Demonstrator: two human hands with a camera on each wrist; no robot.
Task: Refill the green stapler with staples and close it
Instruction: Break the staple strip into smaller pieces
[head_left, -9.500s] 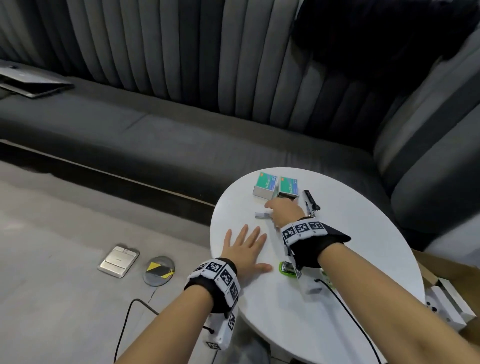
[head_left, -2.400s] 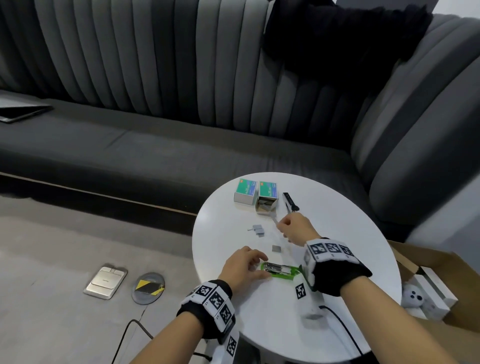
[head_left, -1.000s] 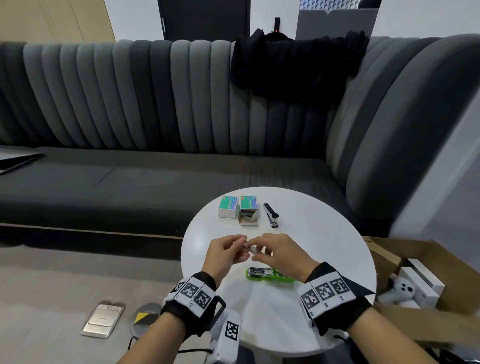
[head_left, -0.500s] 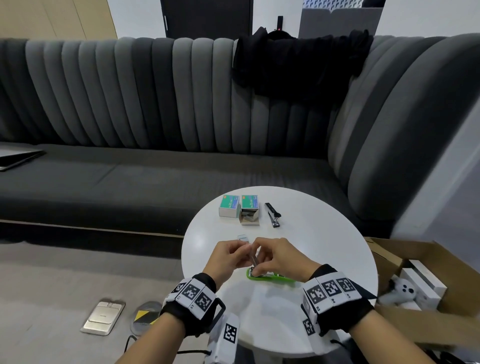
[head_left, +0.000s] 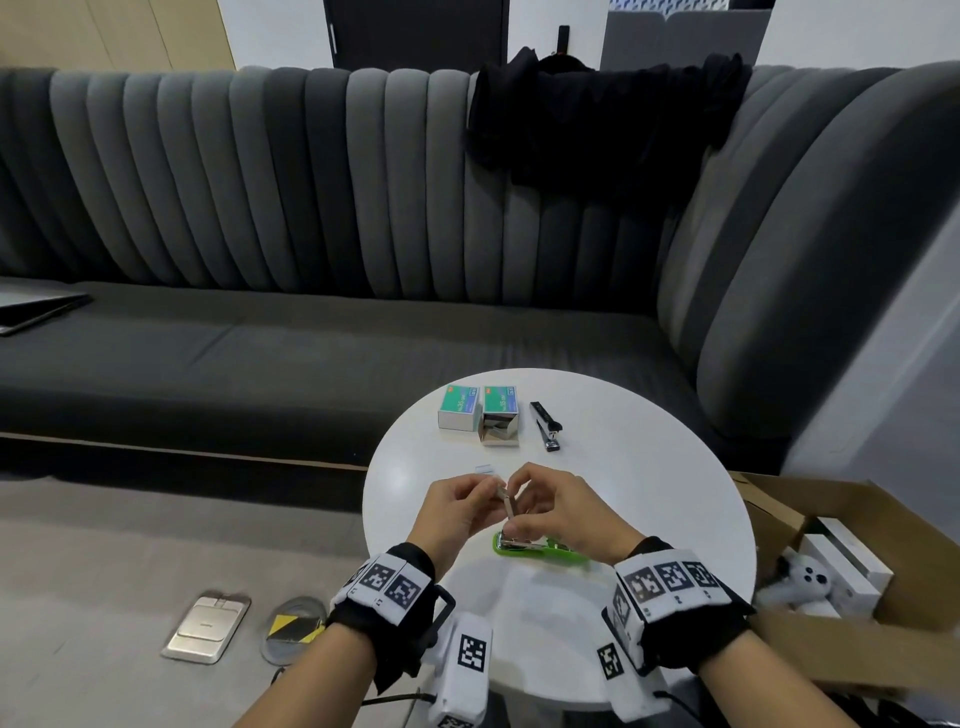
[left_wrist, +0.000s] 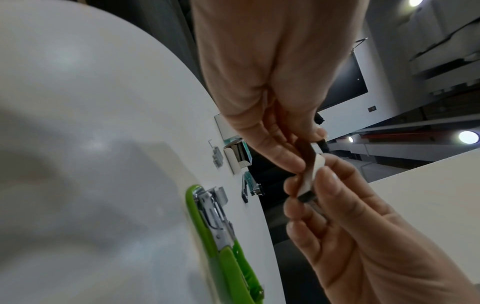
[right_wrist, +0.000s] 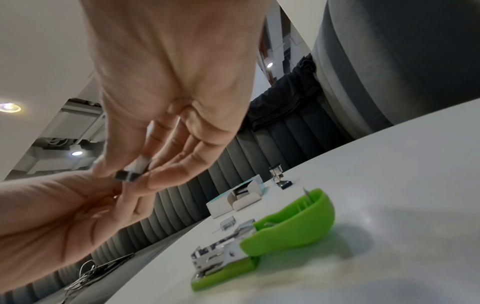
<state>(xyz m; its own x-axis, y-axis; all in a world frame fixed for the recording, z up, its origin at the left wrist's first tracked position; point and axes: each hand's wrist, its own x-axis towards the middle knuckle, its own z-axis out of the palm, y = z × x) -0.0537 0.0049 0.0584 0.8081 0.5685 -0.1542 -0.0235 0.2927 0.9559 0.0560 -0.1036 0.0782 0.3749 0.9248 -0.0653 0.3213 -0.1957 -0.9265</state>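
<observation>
The green stapler (head_left: 540, 552) lies flipped open on the white round table (head_left: 649, 493), metal magazine showing; it is also in the left wrist view (left_wrist: 221, 242) and the right wrist view (right_wrist: 280, 230). Just above it my left hand (head_left: 460, 509) and right hand (head_left: 553, 501) meet. Both pinch one short strip of staples (head_left: 507, 503) between thumb and fingertips; the strip (left_wrist: 310, 179) (right_wrist: 131, 174) is held in the air, clear of the stapler. Neither hand touches the stapler.
Two green staple boxes (head_left: 460, 413) (head_left: 501, 418), one open, and a black stapler (head_left: 545, 426) sit at the table's far side. Loose staple pieces (head_left: 485, 469) lie beyond my hands. A cardboard box (head_left: 857, 519) stands to the right, a grey sofa (head_left: 311, 364) behind.
Over the last second both hands stay joined on the staple strip above the stapler, and the strip now stands tilted. Before that, my left hand held the stapler while my right fetched staples.
</observation>
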